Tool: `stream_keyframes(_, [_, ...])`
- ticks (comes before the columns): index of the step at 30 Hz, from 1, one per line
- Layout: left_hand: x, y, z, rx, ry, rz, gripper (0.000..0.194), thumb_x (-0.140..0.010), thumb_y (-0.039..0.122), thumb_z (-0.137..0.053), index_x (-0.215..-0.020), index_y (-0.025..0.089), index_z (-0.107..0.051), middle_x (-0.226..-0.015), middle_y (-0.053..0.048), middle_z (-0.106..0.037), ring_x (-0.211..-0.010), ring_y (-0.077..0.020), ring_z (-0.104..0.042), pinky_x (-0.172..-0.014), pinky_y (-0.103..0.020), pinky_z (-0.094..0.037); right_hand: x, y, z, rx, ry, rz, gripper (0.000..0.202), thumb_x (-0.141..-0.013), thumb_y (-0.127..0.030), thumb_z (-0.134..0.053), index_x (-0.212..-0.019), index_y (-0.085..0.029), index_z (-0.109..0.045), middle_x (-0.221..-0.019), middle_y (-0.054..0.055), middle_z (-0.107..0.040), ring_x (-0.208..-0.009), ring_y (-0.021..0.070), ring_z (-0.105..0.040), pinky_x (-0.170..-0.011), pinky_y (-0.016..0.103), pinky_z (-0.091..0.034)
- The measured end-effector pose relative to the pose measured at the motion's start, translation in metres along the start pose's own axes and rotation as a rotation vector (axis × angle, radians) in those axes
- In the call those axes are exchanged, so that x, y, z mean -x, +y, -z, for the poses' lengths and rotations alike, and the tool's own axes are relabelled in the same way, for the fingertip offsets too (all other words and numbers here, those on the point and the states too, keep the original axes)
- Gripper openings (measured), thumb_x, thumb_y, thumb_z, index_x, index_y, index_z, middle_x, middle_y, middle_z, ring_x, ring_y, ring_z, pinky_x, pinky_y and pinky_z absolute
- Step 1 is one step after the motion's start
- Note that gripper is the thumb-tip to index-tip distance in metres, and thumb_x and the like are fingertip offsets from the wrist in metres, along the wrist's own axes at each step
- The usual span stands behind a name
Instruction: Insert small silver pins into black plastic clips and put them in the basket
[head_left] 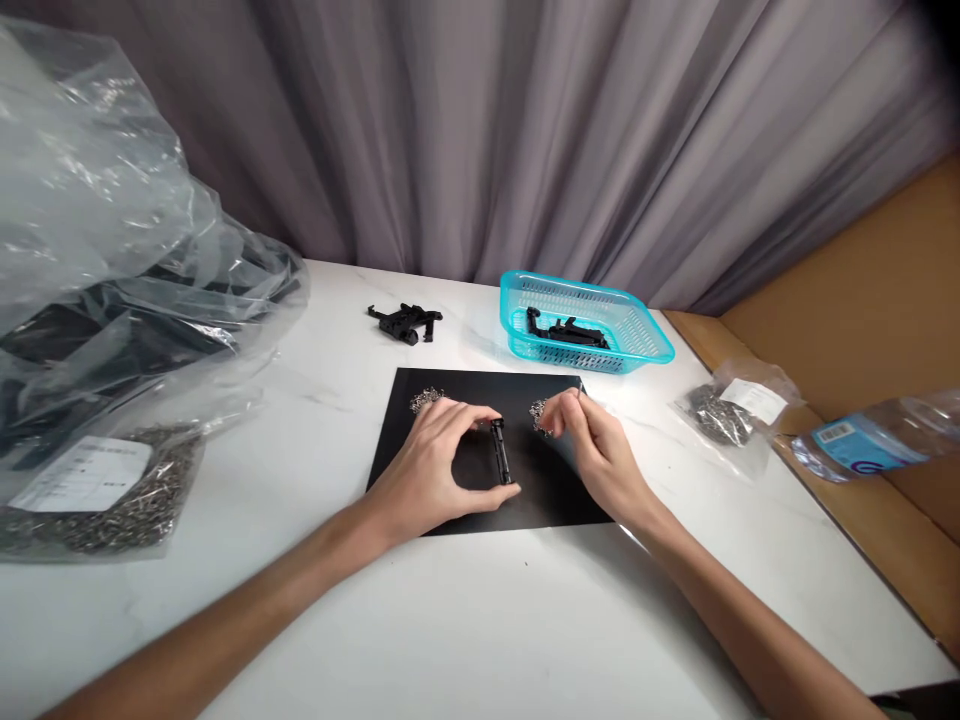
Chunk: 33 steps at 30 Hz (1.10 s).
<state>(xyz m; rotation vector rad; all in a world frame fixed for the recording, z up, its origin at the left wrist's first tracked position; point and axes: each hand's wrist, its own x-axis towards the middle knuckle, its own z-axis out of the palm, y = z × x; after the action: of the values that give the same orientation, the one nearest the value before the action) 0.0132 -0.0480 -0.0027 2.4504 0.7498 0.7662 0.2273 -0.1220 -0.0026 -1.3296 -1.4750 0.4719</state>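
Between the thumb and fingertips of my left hand [431, 465] a slim black plastic part [500, 452] is held by its two ends, over the black mat [450, 510]. My right hand [596, 450] is closed in a pinch at the mat's right side; a small thin tip shows above its fingers, too small to name. Beside its fingertips lies a pile of small metal pieces [538, 414], partly hidden by the hand. Another small metal pile [427, 399] sits at the mat's upper left, just beyond my left hand.
Several black parts [406, 323] lie behind the mat. A blue basket [637, 342] holds more black parts. Bags of metal pieces lie left [142, 500] and right [716, 415]. A large plastic bag [150, 260] fills the left; a bottle [862, 440] lies far right.
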Motion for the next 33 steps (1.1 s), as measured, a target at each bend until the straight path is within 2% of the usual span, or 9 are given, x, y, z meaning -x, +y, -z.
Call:
stream_keyframes(5, [0.001,-0.002,0.0,-0.068,0.117,0.026,0.055,-0.076,0.036,-0.083,-0.122,0.024,-0.057,-0.114,-0.006,-0.066,-0.107,-0.0291,-0.057,-0.095,-0.044,-0.045,0.015,-0.014,-0.026,0.111,-0.169,-0.046,0.022,-0.106,-0.038,-0.05,-0.106,-0.022,-0.065,-0.098,0.006,-0.071,-0.092,0.0211,-0.065,-0.081,0.035,-0.049])
stream_keyframes(9, [0.0,-0.003,0.002,-0.067,0.1,0.04,0.061,-0.077,0.036,-0.083,-0.13,0.025,-0.055,-0.124,-0.006,-0.065,-0.114,-0.03,-0.057,-0.1,-0.046,-0.044,0.01,-0.016,-0.036,0.251,-0.068,-0.007,0.019,-0.099,-0.032,-0.061,-0.111,-0.021,-0.07,-0.098,0.007,-0.075,-0.093,0.0248,-0.066,-0.081,0.038,-0.051])
stream_keyframes(12, [0.001,-0.004,0.003,-0.048,0.074,0.096,0.077,-0.078,0.05,-0.082,-0.142,0.026,-0.047,-0.137,-0.008,-0.061,-0.124,-0.0316,-0.056,-0.11,-0.051,-0.04,-0.019,-0.001,-0.009,0.393,0.101,0.137,0.023,-0.102,-0.03,-0.055,-0.108,-0.02,-0.074,-0.103,0.009,-0.077,-0.094,0.026,-0.065,-0.086,0.041,-0.05])
stream_keyframes(14, [0.001,-0.005,0.003,-0.031,0.073,0.123,0.064,-0.088,0.046,-0.074,-0.142,0.027,-0.047,-0.136,-0.007,-0.062,-0.126,-0.03,-0.058,-0.116,-0.055,-0.034,-0.046,0.014,0.019,0.571,0.237,0.22,0.028,-0.103,-0.034,-0.053,-0.11,-0.02,-0.075,-0.104,0.01,-0.077,-0.094,0.0278,-0.062,-0.089,0.045,-0.048])
stream_keyframes(17, [0.002,-0.008,0.002,-0.003,0.095,0.137,0.037,-0.094,0.037,-0.066,-0.129,0.027,-0.057,-0.123,-0.004,-0.068,-0.119,-0.0262,-0.063,-0.12,-0.056,-0.031,-0.082,0.038,0.055,0.797,0.312,0.15,0.036,-0.102,-0.039,-0.05,-0.101,-0.018,-0.078,-0.097,0.013,-0.075,-0.093,0.0291,-0.058,-0.083,0.043,-0.047])
stream_keyframes(21, [0.002,-0.008,0.005,0.088,0.146,0.146,0.013,-0.096,0.033,-0.062,-0.106,0.024,-0.063,-0.106,-0.003,-0.07,-0.104,-0.0231,-0.066,-0.106,-0.048,-0.045,-0.096,0.053,0.062,0.817,0.317,0.119,0.041,-0.102,-0.039,-0.047,-0.091,-0.016,-0.078,-0.09,0.014,-0.068,-0.087,0.0276,-0.057,-0.079,0.041,-0.046])
stream_keyframes(25, [-0.001,-0.005,0.013,0.265,0.183,0.253,0.015,-0.095,0.038,-0.062,-0.092,0.023,-0.064,-0.094,-0.001,-0.07,-0.09,-0.0205,-0.064,-0.085,-0.037,-0.048,-0.083,0.04,0.023,0.799,0.328,0.143,0.044,-0.108,-0.035,-0.033,-0.117,-0.014,-0.071,-0.113,0.017,-0.059,-0.095,0.0269,-0.057,-0.084,0.041,-0.044])
stream_keyframes(29, [-0.004,-0.009,0.019,0.404,0.367,0.394,0.032,-0.096,0.046,-0.059,-0.075,0.022,-0.056,-0.074,0.001,-0.058,-0.075,-0.0181,-0.056,-0.072,-0.032,-0.043,-0.088,0.02,-0.048,0.739,-0.007,0.263,0.03,-0.107,-0.027,-0.041,-0.114,-0.02,-0.069,-0.1,0.011,-0.062,-0.088,0.0227,-0.059,-0.08,0.033,-0.046])
stream_keyframes(33, [-0.005,-0.017,0.026,0.446,0.517,0.437,0.04,-0.097,0.048,-0.053,-0.069,0.022,-0.043,-0.068,0.003,-0.044,-0.067,-0.0163,-0.047,-0.065,-0.028,-0.042,-0.121,0.014,-0.109,0.692,-0.226,0.282,0.027,-0.103,-0.019,-0.05,-0.127,-0.021,-0.063,-0.111,0.012,-0.063,-0.09,0.0222,-0.063,-0.08,0.031,-0.048])
